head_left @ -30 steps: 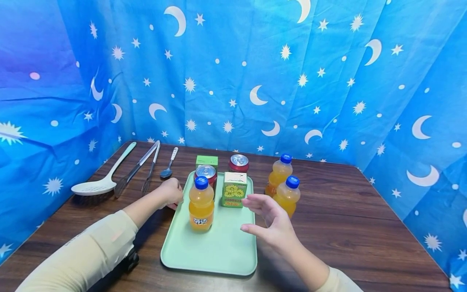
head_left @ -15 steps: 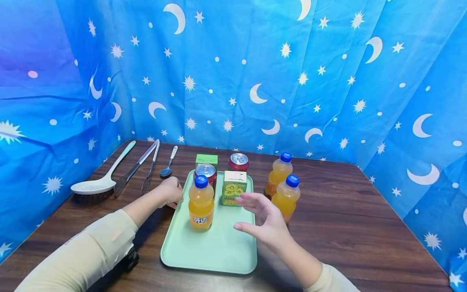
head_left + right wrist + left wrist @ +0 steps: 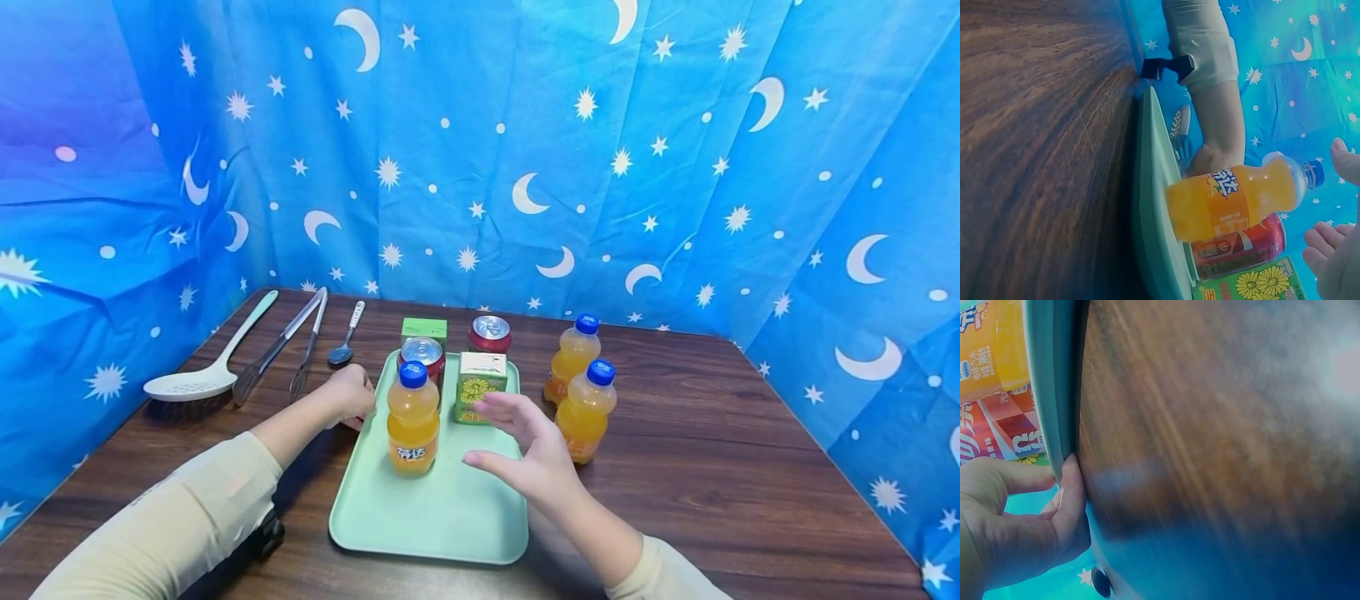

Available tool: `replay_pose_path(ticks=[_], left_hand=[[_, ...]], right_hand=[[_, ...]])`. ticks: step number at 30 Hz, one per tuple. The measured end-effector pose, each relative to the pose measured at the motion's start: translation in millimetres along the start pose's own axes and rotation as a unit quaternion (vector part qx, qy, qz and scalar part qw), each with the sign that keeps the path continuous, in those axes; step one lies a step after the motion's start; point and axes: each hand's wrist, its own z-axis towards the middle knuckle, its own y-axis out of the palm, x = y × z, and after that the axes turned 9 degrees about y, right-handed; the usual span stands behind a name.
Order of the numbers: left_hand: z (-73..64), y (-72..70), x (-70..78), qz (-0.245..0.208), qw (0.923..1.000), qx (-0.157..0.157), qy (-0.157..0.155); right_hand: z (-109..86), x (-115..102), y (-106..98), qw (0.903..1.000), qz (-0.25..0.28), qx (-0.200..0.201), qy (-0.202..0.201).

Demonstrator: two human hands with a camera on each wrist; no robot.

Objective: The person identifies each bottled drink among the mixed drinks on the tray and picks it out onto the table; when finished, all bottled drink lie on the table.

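Note:
In the head view my left hand (image 3: 348, 395) is at the left rim of a pale green tray (image 3: 450, 521). The left wrist view shows its thumb and fingers pinching that rim. On the tray stand an orange soda bottle (image 3: 413, 425) with a blue cap, a red can (image 3: 429, 354) behind it, and a green drink carton (image 3: 472, 387) with yellow flowers. My right hand (image 3: 536, 458) is over the tray's right side, thumb and fingers spread, holding nothing. Its fingertips overlap the carton in the head view, and the bottle is to their left.
Two more orange soda bottles (image 3: 584, 412) stand right of the tray. Another red can (image 3: 490, 333) and a green carton (image 3: 425, 328) are at its far end. A slotted spatula (image 3: 197, 383), tongs (image 3: 281, 342) and a spoon (image 3: 347, 342) lie on the left of the wooden table (image 3: 712, 467).
My right hand has moved left over the tray, toward the bottle, and uncovered more of the nearer soda bottle on the right. The left hand stays at the rim.

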Motion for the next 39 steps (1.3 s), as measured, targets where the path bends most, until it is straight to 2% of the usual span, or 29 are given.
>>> replay_pose_path(ticks=[6,17,21,28,30,33,39], left_hand=[[0.3,-0.8,-0.7,0.002,1.0,0.0,0.001],[0.1,-1.4,0.7,0.006,1.0,0.002,0.005],[0.6,-1.8,1.2,0.008,1.0,0.001,0.005],[0.9,-1.4,0.7,0.011,0.9999,0.003,-0.001],[0.8,-0.5,-0.2,0.009,1.0,0.001,0.002],[1.0,0.4,-1.0,0.005,1.0,0.001,0.003],[0.3,0.2,-1.0,0.007,1.0,0.005,0.003]], right_hand=[[4.0,0.3,5.6,0.9997,-0.006,0.005,0.023],[10.7,-0.2,14.2,0.9991,-0.017,-0.003,0.039],[12.3,-4.8,15.7,0.9982,-0.017,0.001,0.058],[11.2,-30.4,21.4,0.996,-0.025,0.003,0.085],[11.8,-30.4,22.7,0.9949,-0.027,0.009,0.096],[14.6,-17.9,24.5,0.9952,-0.026,0.015,0.093],[16.5,-30.4,29.7,0.9944,-0.033,0.016,0.099]])
